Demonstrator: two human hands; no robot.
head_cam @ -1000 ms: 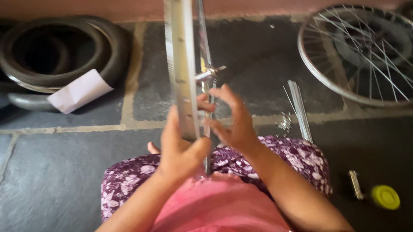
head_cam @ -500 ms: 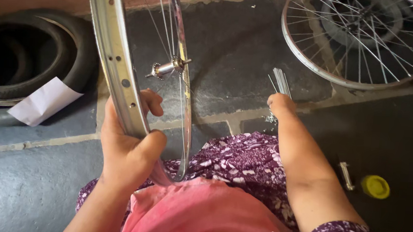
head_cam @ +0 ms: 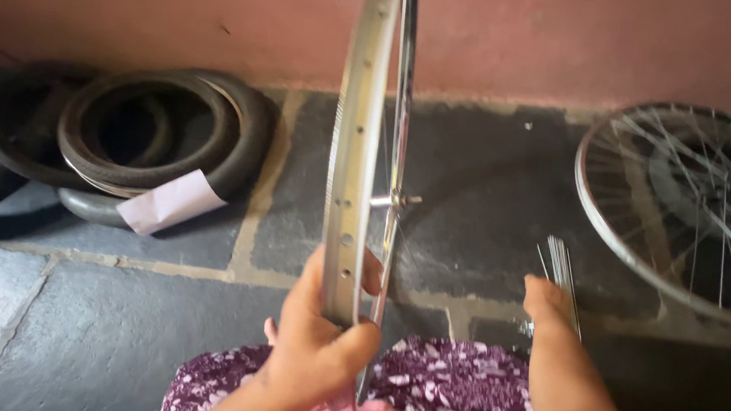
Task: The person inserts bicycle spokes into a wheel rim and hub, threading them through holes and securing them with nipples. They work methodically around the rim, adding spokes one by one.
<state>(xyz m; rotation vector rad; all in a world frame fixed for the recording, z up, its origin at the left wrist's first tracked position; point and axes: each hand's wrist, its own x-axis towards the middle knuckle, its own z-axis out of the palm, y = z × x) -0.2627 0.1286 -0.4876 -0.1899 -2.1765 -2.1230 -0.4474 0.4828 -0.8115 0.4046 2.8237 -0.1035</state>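
My left hand (head_cam: 317, 340) grips the lower part of a bare metal bicycle rim (head_cam: 356, 134), which stands upright on edge in front of me, above my lap. Its hub axle (head_cam: 395, 200) shows just right of the rim, with thin spokes running to it. My right hand (head_cam: 548, 310) reaches down to a bundle of loose metal spokes (head_cam: 563, 267) lying on the dark stone floor; its fingers touch the bundle, and I cannot tell whether they hold any.
Black tyres (head_cam: 156, 134) are stacked at the left by the pink wall, with a white paper tag (head_cam: 170, 202) on them. A second spoked wheel (head_cam: 691, 208) lies flat on the floor at the right.
The rim has turned more edge-on and stands more upright. My right hand stays down at the spoke bundle, after leaving the wheel a second ago. The camera view has shifted.
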